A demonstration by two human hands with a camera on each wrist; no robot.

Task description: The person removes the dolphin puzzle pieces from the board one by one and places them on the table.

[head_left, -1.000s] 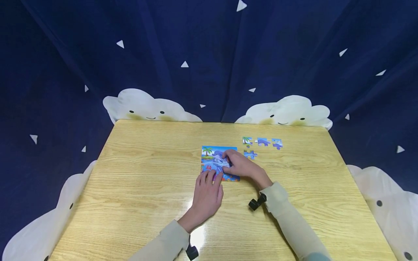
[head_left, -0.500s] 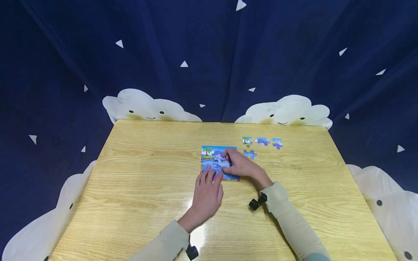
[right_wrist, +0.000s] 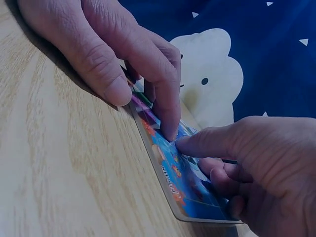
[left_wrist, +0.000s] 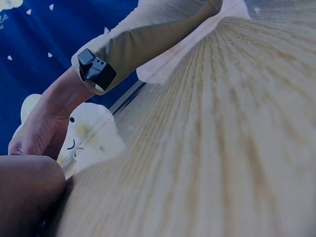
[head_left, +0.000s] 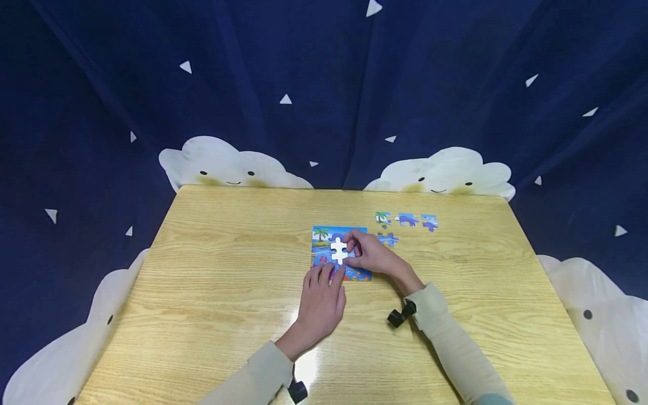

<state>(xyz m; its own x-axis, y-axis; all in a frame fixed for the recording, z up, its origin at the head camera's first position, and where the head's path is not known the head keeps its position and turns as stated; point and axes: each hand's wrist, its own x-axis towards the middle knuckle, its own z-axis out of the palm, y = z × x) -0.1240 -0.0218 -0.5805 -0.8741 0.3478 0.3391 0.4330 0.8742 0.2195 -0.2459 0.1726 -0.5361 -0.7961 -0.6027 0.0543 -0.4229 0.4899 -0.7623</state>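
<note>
A square jigsaw puzzle (head_left: 321,243) with a palm tree and sea picture lies at the middle of the table. In its centre a puzzle piece (head_left: 339,251) shows bright white, with knobs at top and bottom; it looks like light glaring off it. My right hand (head_left: 376,256) curls in from the right, thumb and index finger at that piece's right side, seeming to pinch it. The fingers of my left hand (head_left: 321,304) rest on the puzzle's lower edge. In the right wrist view, the left index fingertip almost meets the right thumb on the puzzle (right_wrist: 173,173). The left wrist view hides the puzzle.
Several loose puzzle pieces lie right of and beyond the puzzle: a palm tree piece (head_left: 382,217), two dolphin-coloured pieces (head_left: 406,220) and a blue one (head_left: 387,240). The wooden table (head_left: 228,270) ends at a dark blue curtain (head_left: 324,50) with white clouds.
The centre piece went from showing its picture to a pale sheen, then to bright white, as though it tilts. My right fingers shifted slightly; the left hand stayed put.
</note>
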